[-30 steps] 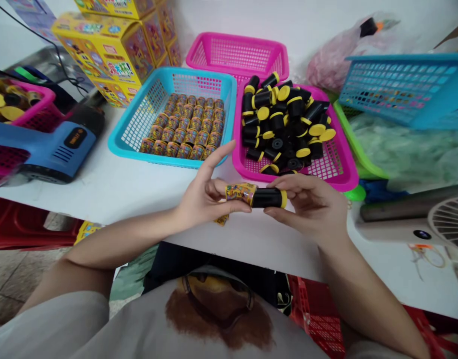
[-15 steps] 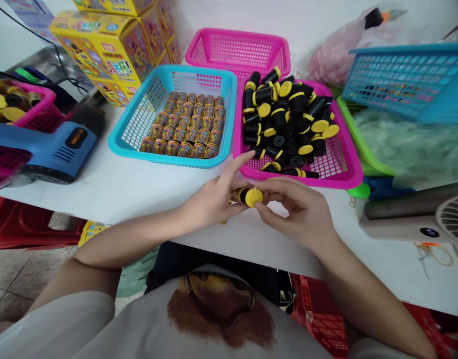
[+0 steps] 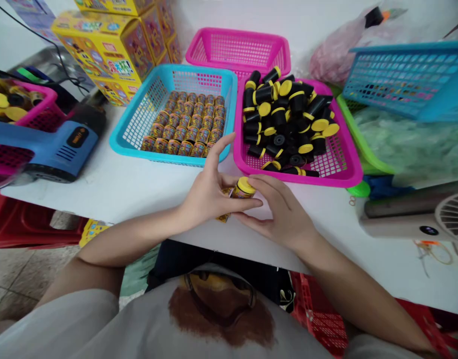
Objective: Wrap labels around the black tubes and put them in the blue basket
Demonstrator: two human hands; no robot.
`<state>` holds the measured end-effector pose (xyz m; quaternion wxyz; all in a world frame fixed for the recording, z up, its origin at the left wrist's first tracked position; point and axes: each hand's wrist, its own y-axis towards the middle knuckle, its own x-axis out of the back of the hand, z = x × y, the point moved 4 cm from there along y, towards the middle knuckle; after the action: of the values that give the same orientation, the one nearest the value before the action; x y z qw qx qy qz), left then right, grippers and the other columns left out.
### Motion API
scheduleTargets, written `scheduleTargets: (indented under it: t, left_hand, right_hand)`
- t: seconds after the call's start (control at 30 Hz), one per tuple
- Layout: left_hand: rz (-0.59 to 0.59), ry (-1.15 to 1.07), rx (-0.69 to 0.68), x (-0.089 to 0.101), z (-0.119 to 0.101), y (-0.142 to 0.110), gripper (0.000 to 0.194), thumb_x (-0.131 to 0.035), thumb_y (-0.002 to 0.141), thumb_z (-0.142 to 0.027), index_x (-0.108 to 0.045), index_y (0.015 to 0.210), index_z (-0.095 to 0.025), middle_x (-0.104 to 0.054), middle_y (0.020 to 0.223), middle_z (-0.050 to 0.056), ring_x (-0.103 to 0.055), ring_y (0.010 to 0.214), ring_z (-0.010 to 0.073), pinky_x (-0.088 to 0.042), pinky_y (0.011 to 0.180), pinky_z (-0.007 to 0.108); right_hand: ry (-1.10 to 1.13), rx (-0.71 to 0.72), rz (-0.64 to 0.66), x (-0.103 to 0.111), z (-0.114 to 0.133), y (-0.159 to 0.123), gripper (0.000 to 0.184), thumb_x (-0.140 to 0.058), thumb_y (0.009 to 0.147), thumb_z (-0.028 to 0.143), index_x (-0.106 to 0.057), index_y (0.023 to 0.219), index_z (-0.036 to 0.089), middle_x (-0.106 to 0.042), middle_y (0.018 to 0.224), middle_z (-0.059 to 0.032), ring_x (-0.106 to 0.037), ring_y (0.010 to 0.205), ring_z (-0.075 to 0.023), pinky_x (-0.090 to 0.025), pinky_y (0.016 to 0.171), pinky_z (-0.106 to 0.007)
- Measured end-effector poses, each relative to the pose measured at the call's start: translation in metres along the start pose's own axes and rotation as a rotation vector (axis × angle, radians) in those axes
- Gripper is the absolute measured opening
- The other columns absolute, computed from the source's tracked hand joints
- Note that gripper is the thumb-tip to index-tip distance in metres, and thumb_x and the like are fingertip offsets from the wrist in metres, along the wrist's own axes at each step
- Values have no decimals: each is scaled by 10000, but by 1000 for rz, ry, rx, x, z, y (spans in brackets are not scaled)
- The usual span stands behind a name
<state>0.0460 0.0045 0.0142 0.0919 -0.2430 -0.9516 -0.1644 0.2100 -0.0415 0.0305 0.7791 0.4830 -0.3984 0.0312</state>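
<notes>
My left hand (image 3: pixel 210 192) is closed round a small canister (image 3: pixel 245 187) with a yellow lid and a printed wrap, its index finger stretched out away from it. Part of a printed yellow sleeve (image 3: pixel 224 217) shows below the same hand; how it is held is hidden. The fingers of my right hand (image 3: pixel 283 209) grip the canister from the right, at its lid and lower end. Just beyond my hands is a pink basket (image 3: pixel 354 175) heaped with black canisters (image 3: pixel 298 103) with yellow lids. A blue basket (image 3: pixel 118 144) on the left holds rows of wrapped canisters (image 3: pixel 186 132).
A blue heat gun (image 3: pixel 64 149) lies at the left beside another pink basket (image 3: pixel 45 107). Yellow printed boxes (image 3: pixel 102 50) are stacked behind. Another pink basket (image 3: pixel 238 37) stands at the back. On the right are a fan (image 3: pixel 453 214) and a green basket (image 3: pixel 363 144) with plastic bags.
The canister has tipped from lying with its lid towards me to nearly upright, lid up. My right hand has shifted left, its thumb now lower. My left index finger has moved left and up.
</notes>
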Motion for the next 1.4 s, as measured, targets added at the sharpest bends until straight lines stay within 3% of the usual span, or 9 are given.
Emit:
scheduleTargets:
  t: [0.13,0.3,0.57,0.77,0.83,0.97,1.1,1.23,1.4]
  left_hand:
    - [93,-291,109,-12,5,4,1033,-815,839,-603,-114,1532,-293,-701,865,-35,-725,703,153,-579,631,267]
    - [304,-516,135,-29,8,1,639,-707,884,-313,-237,1312,-254,-611,770,-97,-682,646,118,-539,599,228]
    - [114,-254,83,-22,12,-1,662,-688,807,-218,-261,1313,-240,-480,797,-99,-513,583,69,-404,524,198]
    - [243,-386,7,-31,4,3,603,-669,884,-230,-228,1296,-233,-474,772,-104,-523,601,69,-408,547,181]
    - [213,-366,18,-29,6,3,583,-656,910,-254,-228,1305,-233,-512,806,-82,-560,649,82,-447,602,202]
    - [80,-114,10,-17,16,3,652,-658,901,-267,-225,1383,-198,-565,846,-48,-589,650,108,-472,658,250]
    - [115,316,-108,-13,21,-2,764,-627,967,-359,-130,1507,-145,-648,877,12,-665,698,174,-481,621,260]
    - [126,763,-183,-16,18,-7,690,-458,1071,-383,-71,1569,-101,-699,887,70,-707,695,210,-497,595,272]
    - [84,1066,-247,-22,7,-9,583,-361,1055,-183,-155,1587,-62,-709,790,50,-692,644,204,-537,666,309]
  right_hand:
    - [-99,3,-52,-4,8,0,655,-723,925,239,-456,1523,227,-698,1228,-136,-685,1201,-283,-630,1007,-463]
    - [-107,62,-106,-4,18,0,593,-690,948,244,-494,1502,164,-698,1220,-155,-676,1208,-279,-629,1028,-443]
    - [-140,130,-50,-6,11,0,449,-635,997,276,-546,1433,215,-712,1104,-103,-697,1099,-256,-630,1026,-477]
    - [-127,83,-95,2,10,-2,645,-715,944,276,-473,1541,226,-708,1227,-128,-695,1163,-294,-609,1014,-454]
    - [-134,22,-80,3,9,-1,667,-727,917,229,-480,1536,241,-684,1260,-130,-682,1177,-286,-606,1009,-446]
    - [242,-277,74,-3,-6,0,559,-752,872,322,-598,1407,268,-644,1279,-117,-675,1084,-237,-632,857,-404]
    - [668,-656,68,-8,-16,-4,411,-788,845,326,-686,1231,226,-729,1025,-58,-692,817,-144,-617,674,-288]
    - [644,-835,53,-10,-12,-5,279,-810,739,250,-742,1002,187,-754,868,-22,-704,714,-128,-627,645,-260]
    - [495,-808,-10,-2,-5,-1,273,-777,687,172,-781,959,195,-759,914,-20,-685,677,-103,-630,627,-239]
